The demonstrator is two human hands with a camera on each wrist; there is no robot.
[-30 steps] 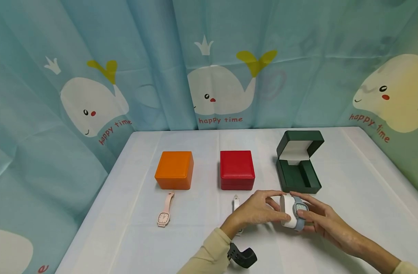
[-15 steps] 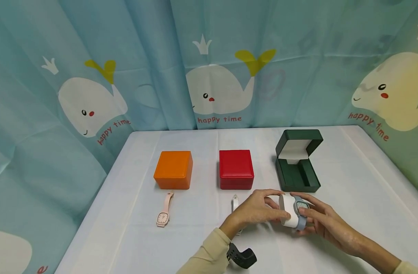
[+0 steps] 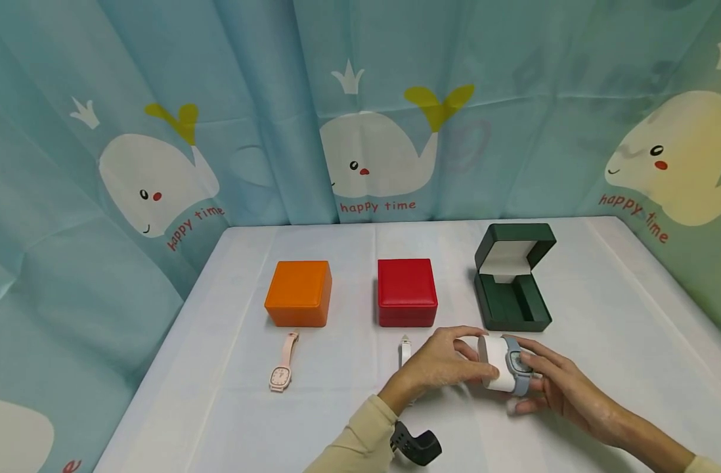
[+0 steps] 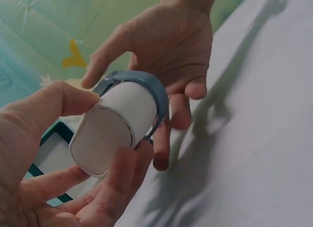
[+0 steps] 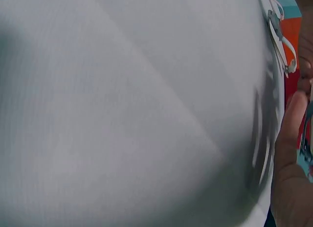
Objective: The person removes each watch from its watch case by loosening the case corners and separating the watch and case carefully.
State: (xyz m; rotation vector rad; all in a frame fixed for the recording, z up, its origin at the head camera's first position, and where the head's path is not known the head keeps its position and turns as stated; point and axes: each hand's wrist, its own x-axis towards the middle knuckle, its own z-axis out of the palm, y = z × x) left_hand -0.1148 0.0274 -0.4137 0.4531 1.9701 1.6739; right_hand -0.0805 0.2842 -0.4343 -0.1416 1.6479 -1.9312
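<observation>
My left hand (image 3: pixel 452 361) grips a white watch cushion (image 3: pixel 494 363) by its left end, thumb and fingers round it. A wristwatch (image 3: pixel 519 368) with a blue-grey strap is wrapped round the cushion's right part. My right hand (image 3: pixel 564 391) is at the watch, thumb by its face and forefinger at the strap's top. In the left wrist view, the right palm (image 4: pixel 171 51) faces the cushion's flat end (image 4: pixel 100 139), other fingers loosely bent below. Only part of the right hand (image 5: pixel 291 163) shows in the right wrist view. Behind, a green watch box (image 3: pixel 517 302) stands with its lid raised.
A closed orange box (image 3: pixel 298 293) and a closed red box (image 3: pixel 408 292) stand to the left. A pink watch (image 3: pixel 282 368) lies before the orange box. A white watch (image 3: pixel 405 350) is partly hidden behind the left hand. A black strap-like band (image 3: pixel 419 447) is by the left wrist.
The cushion has shifted slightly left and turned a little. My right thumb has lifted from the watch face's middle toward its upper edge, and the lower right fingers have spread away.
</observation>
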